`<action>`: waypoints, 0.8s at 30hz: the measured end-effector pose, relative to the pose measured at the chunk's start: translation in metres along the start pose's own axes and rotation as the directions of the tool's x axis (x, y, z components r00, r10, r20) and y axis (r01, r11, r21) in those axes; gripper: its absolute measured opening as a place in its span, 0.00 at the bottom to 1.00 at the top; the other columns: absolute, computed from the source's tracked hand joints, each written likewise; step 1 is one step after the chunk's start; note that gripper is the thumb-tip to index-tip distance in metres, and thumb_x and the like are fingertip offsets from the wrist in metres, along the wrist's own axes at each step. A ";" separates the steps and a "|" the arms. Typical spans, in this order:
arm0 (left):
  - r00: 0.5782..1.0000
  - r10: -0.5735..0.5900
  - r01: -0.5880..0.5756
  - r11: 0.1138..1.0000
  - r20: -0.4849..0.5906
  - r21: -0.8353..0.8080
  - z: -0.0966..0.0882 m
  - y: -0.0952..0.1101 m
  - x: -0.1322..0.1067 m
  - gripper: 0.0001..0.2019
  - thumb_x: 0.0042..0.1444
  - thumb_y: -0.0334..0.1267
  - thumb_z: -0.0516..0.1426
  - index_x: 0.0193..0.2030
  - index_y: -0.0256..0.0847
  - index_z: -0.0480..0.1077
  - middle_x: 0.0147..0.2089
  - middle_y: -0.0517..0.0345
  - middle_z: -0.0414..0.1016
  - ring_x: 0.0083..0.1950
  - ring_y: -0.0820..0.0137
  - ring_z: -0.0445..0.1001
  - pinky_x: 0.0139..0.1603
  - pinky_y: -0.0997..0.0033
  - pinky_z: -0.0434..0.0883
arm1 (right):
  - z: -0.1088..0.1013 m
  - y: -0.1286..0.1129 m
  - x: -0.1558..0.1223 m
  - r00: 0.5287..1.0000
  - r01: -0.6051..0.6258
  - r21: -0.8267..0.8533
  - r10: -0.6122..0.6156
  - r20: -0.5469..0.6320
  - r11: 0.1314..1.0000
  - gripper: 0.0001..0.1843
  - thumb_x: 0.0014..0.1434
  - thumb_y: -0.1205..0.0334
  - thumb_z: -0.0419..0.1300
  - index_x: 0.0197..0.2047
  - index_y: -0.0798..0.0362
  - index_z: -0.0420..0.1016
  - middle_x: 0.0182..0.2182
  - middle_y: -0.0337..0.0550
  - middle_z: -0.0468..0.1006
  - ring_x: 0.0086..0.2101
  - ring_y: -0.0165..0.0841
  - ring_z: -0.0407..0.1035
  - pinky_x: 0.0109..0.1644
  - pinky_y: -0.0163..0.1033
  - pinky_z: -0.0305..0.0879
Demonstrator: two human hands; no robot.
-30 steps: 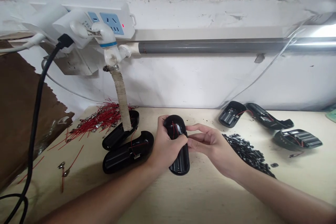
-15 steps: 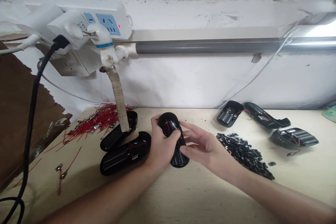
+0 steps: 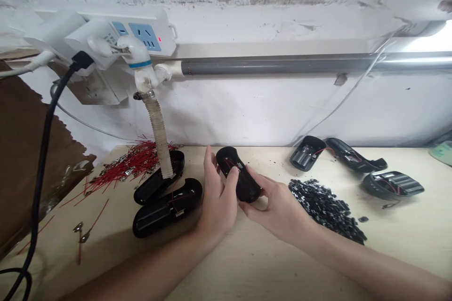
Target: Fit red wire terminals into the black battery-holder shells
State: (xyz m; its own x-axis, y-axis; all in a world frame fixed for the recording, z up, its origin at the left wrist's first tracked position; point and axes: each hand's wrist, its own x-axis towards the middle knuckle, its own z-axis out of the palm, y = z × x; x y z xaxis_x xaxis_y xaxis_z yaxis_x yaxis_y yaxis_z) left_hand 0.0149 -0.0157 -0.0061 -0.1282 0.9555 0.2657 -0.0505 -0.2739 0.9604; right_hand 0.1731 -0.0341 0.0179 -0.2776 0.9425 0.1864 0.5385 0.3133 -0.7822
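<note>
A black plastic housing (image 3: 245,182) with thin red wires inside is held tilted above the table between both hands. My left hand (image 3: 221,197) grips its left side, the thumb over the open face and the fingers stretched up along the edge. Closed round the lower right end is my right hand (image 3: 273,197), with its thumb underneath. Just left of my left hand lie two similar housings, a nearer one (image 3: 155,218) with a red wire and a farther one (image 3: 150,189) partly behind a hose.
A ribbed hose (image 3: 160,136) hangs over the left housings. Red wires with metal tabs (image 3: 130,164) are heaped at the back left. Small black parts (image 3: 326,209) form a pile at right, near several wired black housings (image 3: 308,153). A black cable (image 3: 44,150) runs down the left.
The housing has turned, its lower end swinging right and up. My right hand has moved from beside it to grasping that end, while my left fingers have straightened.
</note>
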 end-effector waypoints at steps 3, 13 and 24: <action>0.977 0.205 -0.213 0.956 0.063 0.203 -0.004 0.002 -0.013 0.38 0.76 0.42 0.54 0.84 0.51 0.36 0.86 0.49 0.34 0.87 0.58 0.36 0.86 0.45 0.42 | 0.000 -0.001 0.000 1.000 0.026 -0.027 -0.026 0.001 0.999 0.38 0.58 0.63 0.68 0.71 0.50 0.73 0.50 0.49 0.84 0.43 0.46 0.80 0.44 0.46 0.77; 0.333 0.716 -0.901 0.434 0.613 -0.017 -0.010 0.007 -0.034 0.16 0.63 0.33 0.58 0.57 0.39 0.71 0.32 0.55 0.75 0.31 0.65 0.72 0.32 0.61 0.68 | 0.002 0.016 0.003 0.998 0.034 0.188 -0.042 0.037 0.982 0.38 0.59 0.66 0.69 0.71 0.40 0.73 0.55 0.48 0.80 0.48 0.44 0.79 0.55 0.53 0.78; 0.353 0.500 -0.880 0.465 0.791 0.099 -0.002 0.005 -0.023 0.09 0.67 0.32 0.53 0.36 0.38 0.73 0.32 0.53 0.71 0.32 0.67 0.66 0.35 0.62 0.68 | -0.070 -0.001 0.034 0.941 -0.046 -0.219 -0.031 -0.338 0.975 0.13 0.69 0.53 0.62 0.45 0.49 0.86 0.42 0.48 0.86 0.39 0.43 0.79 0.42 0.47 0.73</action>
State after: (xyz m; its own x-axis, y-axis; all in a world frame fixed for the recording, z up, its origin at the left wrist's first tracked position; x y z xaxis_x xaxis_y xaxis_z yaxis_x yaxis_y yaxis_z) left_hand 0.0153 -0.0396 -0.0078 0.7126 0.2872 0.6401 0.1870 -0.9571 0.2212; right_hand 0.2191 0.0056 0.0666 -0.0094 0.9162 0.4005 0.7116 0.2876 -0.6411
